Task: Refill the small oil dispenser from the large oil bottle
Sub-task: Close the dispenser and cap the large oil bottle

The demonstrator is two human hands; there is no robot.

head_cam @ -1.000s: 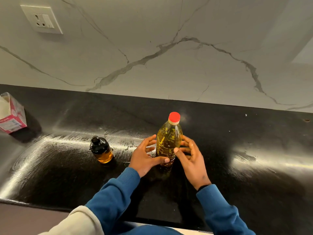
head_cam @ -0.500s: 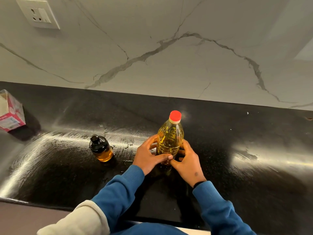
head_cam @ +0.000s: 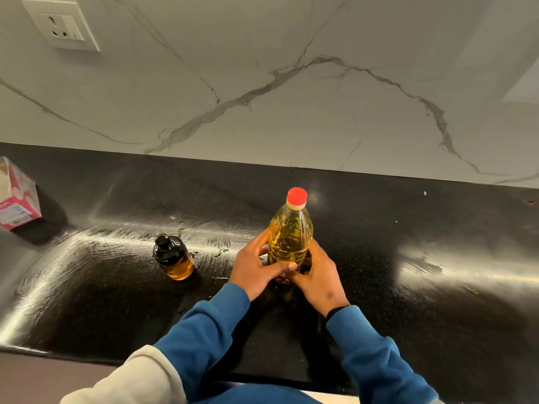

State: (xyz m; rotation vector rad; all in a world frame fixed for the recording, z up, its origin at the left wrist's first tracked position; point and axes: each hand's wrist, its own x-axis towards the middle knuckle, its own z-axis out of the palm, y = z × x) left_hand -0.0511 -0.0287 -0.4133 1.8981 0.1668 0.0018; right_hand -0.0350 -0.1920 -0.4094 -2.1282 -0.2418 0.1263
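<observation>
The large oil bottle (head_cam: 290, 234), clear plastic with yellow oil and a red cap, stands upright at the middle of the black counter (head_cam: 408, 287). My left hand (head_cam: 256, 268) wraps its lower body from the left, thumb across the front. My right hand (head_cam: 319, 275) grips the same part from the right. The small oil dispenser (head_cam: 174, 257), a squat glass jar with a black lid and amber oil at the bottom, stands to the left of my left hand, apart from it.
A pink and white carton (head_cam: 16, 196) sits at the counter's far left. The marble backsplash holds a wall socket (head_cam: 62, 27) at upper left. Smeared streaks shine on the counter around the dispenser.
Both hands have closed in from loosely framing the large bottle to gripping its lower body. The bottle and dispenser stay where they were.
</observation>
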